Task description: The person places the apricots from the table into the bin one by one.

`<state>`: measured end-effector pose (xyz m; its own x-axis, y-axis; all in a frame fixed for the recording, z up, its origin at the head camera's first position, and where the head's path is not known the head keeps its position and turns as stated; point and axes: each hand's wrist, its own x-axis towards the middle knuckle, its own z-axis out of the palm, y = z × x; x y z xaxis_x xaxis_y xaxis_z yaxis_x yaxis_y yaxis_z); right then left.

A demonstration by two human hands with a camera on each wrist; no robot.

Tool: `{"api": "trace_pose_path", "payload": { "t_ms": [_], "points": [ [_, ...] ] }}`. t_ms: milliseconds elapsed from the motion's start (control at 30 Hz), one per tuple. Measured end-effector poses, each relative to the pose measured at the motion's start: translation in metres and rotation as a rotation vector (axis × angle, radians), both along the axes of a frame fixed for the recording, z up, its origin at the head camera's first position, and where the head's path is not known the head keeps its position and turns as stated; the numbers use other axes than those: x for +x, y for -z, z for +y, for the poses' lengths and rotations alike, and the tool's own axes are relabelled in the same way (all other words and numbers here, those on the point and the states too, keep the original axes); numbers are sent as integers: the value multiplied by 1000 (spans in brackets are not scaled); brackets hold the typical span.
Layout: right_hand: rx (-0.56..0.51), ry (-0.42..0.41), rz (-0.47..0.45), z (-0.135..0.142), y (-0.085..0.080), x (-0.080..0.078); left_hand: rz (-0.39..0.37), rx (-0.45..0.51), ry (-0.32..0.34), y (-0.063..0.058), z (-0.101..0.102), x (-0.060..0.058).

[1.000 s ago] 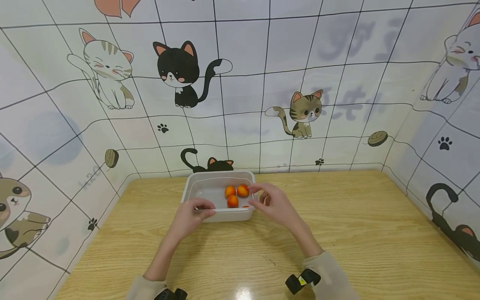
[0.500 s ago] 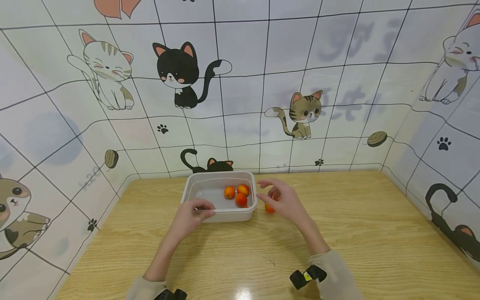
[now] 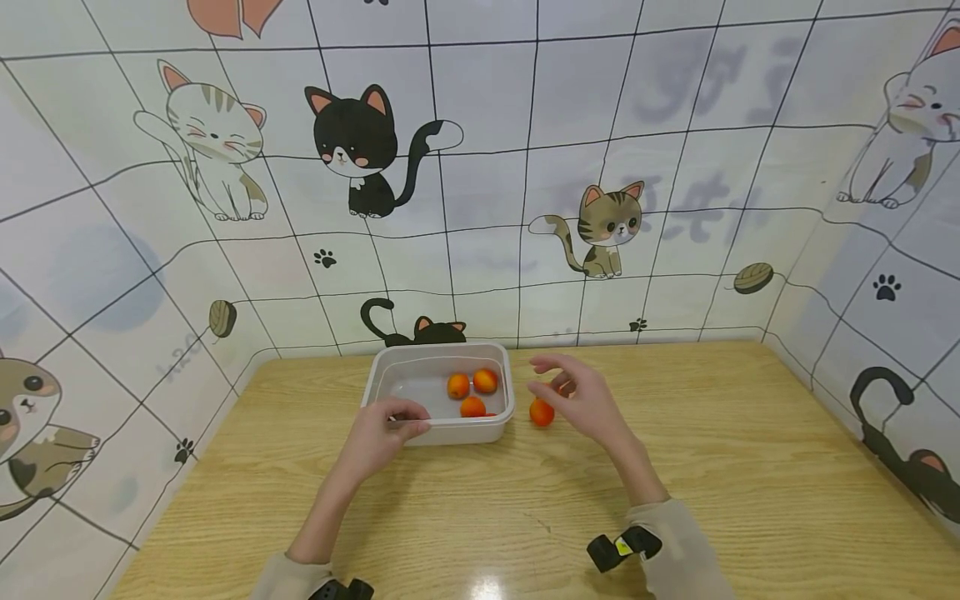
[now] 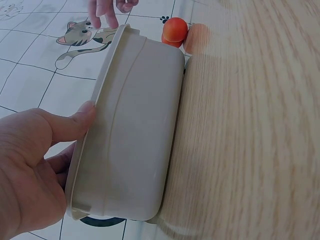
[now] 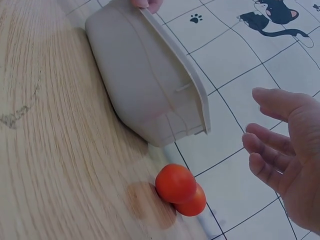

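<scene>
A pale plastic bin [image 3: 453, 431] stands on the table by the back wall. Inside lie several small orange-red round fruits [image 3: 458, 385], tomato-like, one mostly hidden by the near wall. My left hand [image 3: 381, 433] pinches the bin's near rim toward its left end, thumb outside in the left wrist view. Right of the bin, two more fruits [image 5: 176, 183] touch each other on the table. My right hand [image 3: 581, 402] hovers beside and above them, fingers loosely bent, holding nothing; it partly covers the farther one in the head view.
The wooden table [image 3: 712, 450] extends to both sides and toward me. A wall covering [image 3: 480, 167] with cat drawings encloses the back and sides. Wrist cameras [image 3: 624, 547] are strapped at both cuffs.
My right hand has moved from the bin's right rim rightward, bringing the two table fruits into view. In the bin, the near fruit rolled right, then partly back. My left hand stays put.
</scene>
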<state>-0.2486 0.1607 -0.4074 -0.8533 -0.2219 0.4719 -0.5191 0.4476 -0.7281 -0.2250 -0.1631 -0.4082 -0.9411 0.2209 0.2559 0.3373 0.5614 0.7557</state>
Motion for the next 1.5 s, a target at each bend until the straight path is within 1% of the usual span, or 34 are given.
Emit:
{"api": "trace_pose_path", "payload": {
  "t_ms": [167, 400, 667, 833, 1000, 1267, 1500],
  "points": [
    [11, 9, -13, 3, 4, -2, 0, 1, -4, 0, 0, 0],
    [15, -22, -31, 6, 9, -2, -1, 10, -3, 1, 0, 0],
    [30, -30, -56, 8, 17, -5, -1, 17, -7, 1, 0, 0],
    [85, -42, -72, 11, 22, -6, 5, 6, -15, 1, 0, 0],
    [152, -44, -76, 13, 27, -7, 10, 13, -9, 1, 0, 1],
    [203, -47, -89, 16, 34, -7, 12, 18, -9, 3, 0, -1],
    [249, -48, -108, 18, 41, -9, 16, 18, -6, 4, -1, -2]
  ]
}}
